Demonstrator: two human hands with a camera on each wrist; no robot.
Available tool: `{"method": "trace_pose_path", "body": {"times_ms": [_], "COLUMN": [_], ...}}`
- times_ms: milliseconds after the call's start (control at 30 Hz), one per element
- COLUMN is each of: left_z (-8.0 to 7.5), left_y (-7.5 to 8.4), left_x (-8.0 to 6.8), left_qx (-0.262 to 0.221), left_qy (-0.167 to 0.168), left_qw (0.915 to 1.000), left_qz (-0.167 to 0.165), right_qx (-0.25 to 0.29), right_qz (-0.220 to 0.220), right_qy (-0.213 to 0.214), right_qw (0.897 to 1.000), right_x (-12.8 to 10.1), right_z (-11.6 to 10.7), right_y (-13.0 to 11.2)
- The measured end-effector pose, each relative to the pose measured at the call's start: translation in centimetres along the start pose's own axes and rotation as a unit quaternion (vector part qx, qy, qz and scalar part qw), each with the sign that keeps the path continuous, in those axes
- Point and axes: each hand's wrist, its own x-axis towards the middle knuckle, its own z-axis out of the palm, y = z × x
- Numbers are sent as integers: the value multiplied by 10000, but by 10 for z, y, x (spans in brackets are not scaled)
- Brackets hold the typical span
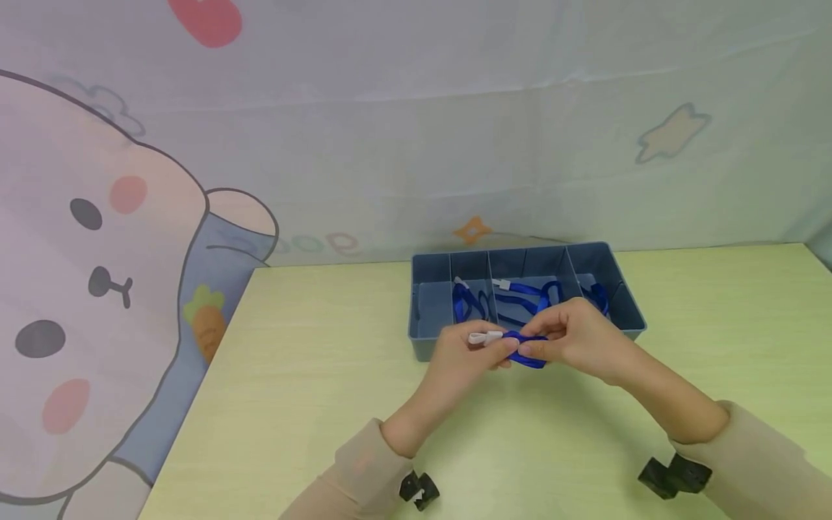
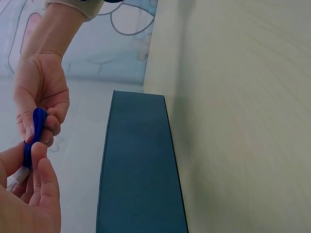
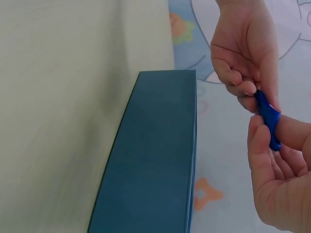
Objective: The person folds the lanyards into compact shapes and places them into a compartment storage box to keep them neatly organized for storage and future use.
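Both hands, left hand and right hand, pinch a folded blue woven strap between their fingers; just beyond them sits a grey plastic divided tray.

One tray with five compartments sits on one desk. Three blue straps lie inside the tray; a fourth strap is just in front of it, held by two hands.

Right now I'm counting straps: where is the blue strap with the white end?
In the head view, the blue strap is pinched between left hand and right hand, just before the grey tray.
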Motion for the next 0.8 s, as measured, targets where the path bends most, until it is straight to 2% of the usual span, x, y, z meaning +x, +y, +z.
{"method": "trace_pose_path", "body": {"times_ms": [167, 433, 567, 667, 800], "left_z": [-5, -13, -17, -24, -40], "left_y": [-15, -13, -14, -15, -14], "left_x": [7, 7, 9, 11, 17], "left_qx": [-60, 227, 384, 417, 522], "left_qy": [-62, -91, -55, 116, 552], "left_qw": [9998, 9993, 9990, 9990, 9970], "left_qz": [-167, -300, -226, -98, 140], "right_qx": [262, 229, 240, 278, 269], "right_qz": [90, 214, 205, 162, 174], "right_qy": [-53, -22, -38, -32, 67], "right_qw": [9996, 9995, 9995, 9995, 9995], "right_x": [4, 8, 9, 10, 12], "right_z": [0, -2, -3, -3, -5], "right_y": [4, 8, 8, 7, 7]}}
